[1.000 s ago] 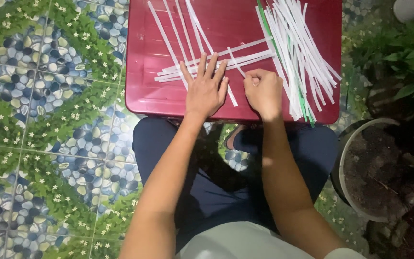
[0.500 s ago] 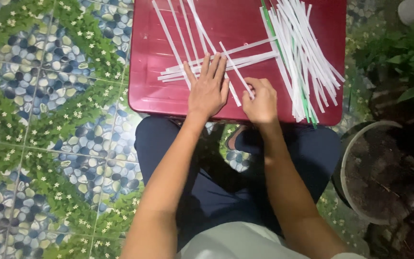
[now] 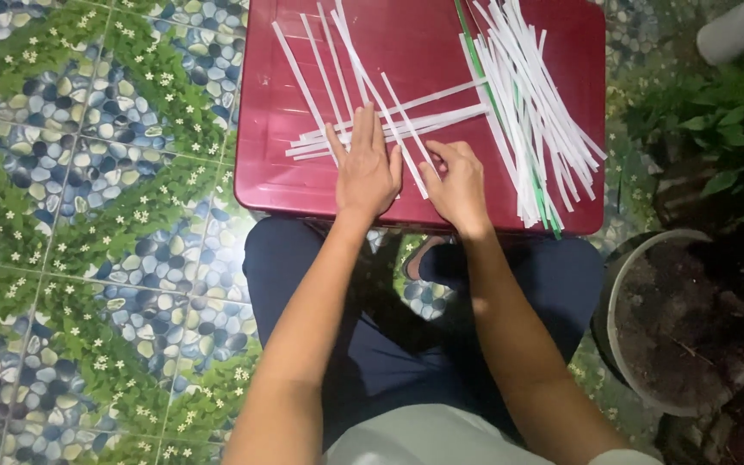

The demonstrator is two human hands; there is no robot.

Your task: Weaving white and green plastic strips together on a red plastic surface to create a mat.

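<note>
A dark red plastic table (image 3: 428, 198) stands over my knees. On it lie several long white strips (image 3: 406, 116) crossed over one another. My left hand (image 3: 368, 168) rests flat on them, fingers spread, pressing them down. My right hand (image 3: 456, 182) is right beside it, fingertips pinching a slanted white strip (image 3: 406, 127) near its lower end. A loose pile of white strips (image 3: 531, 103) with a green strip (image 3: 475, 65) in it lies on the table's right half.
The floor at left has patterned tiles (image 3: 88, 215) in blue pebbles and green leaves. A round pot of dark soil (image 3: 682, 319) stands at lower right, with green plants (image 3: 716, 129) above it. A white object (image 3: 738, 30) sits at top right.
The view has shifted slightly. My right hand has moved a little up and left along the slanted strip, closer to my left hand, which stays pressed flat.
</note>
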